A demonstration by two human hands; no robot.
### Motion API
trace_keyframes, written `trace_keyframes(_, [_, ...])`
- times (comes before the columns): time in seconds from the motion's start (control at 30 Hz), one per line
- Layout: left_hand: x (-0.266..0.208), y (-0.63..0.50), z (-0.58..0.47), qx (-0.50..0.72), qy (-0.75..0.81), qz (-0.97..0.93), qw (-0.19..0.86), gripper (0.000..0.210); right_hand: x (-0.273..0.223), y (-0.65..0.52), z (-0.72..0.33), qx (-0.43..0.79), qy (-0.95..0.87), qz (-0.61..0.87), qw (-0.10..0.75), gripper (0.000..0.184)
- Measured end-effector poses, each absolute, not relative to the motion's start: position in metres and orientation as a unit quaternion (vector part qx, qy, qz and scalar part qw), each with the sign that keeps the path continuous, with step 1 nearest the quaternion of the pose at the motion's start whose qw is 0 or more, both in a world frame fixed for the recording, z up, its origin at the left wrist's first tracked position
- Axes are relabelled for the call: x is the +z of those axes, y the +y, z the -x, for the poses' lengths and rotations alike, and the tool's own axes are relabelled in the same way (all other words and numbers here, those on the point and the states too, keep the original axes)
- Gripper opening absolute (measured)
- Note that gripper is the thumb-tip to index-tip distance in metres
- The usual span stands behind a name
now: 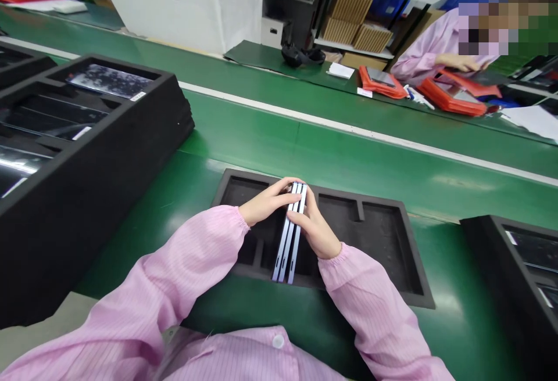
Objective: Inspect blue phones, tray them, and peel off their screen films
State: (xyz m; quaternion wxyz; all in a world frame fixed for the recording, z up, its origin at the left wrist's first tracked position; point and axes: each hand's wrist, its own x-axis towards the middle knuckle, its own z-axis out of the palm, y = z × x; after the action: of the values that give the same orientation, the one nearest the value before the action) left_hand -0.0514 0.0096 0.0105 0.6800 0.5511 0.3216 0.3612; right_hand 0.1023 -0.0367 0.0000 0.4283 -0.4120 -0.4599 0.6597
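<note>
Three slim flat devices [289,233] with pale silver-blue edges, like phones or tablets, stand on edge side by side between my hands. Small dark slots show near their lower ends. From the left, my left hand [270,200] grips the far end of the stack, fingers across its top. My right hand [317,227] closes on it from the right, thumb lying along the edges. Beneath them lies a black foam tray [379,236] with moulded compartments. Whether the devices rest on it or hang just above, I cannot tell. Their broad faces are hidden.
A tall stack of black foam trays [131,154] with dark glossy devices stands on the left, another tray stack [492,253] on the right. Across the green bench [244,119], a person in a pink sleeve [422,50] works by orange-red pouches [453,99]. Shelves [383,53] hold cardboard.
</note>
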Motion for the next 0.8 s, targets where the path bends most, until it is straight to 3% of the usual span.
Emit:
trace_keyframes(0.23, [0.0077, 0.0131, 0.0536, 0.359, 0.317, -0.544, 0.689, 0.037, 0.0032, -0.0423, -0.0982, 0.686, -0.41, 0.417, 0.433, 0.089])
trace_keyframes(0.43, [0.0075, 0.0128, 0.052, 0.348, 0.343, -0.542, 0.684, 0.032, 0.0088, -0.0459, -0.0954, 0.675, -0.398, 0.46, 0.418, 0.069])
trace_keyframes(0.8, [0.0063, 0.0123, 0.0523, 0.317, 0.382, -0.505, 0.706, 0.03, 0.0076, -0.0449, -0.0936, 0.679, -0.381, 0.473, 0.412, 0.067])
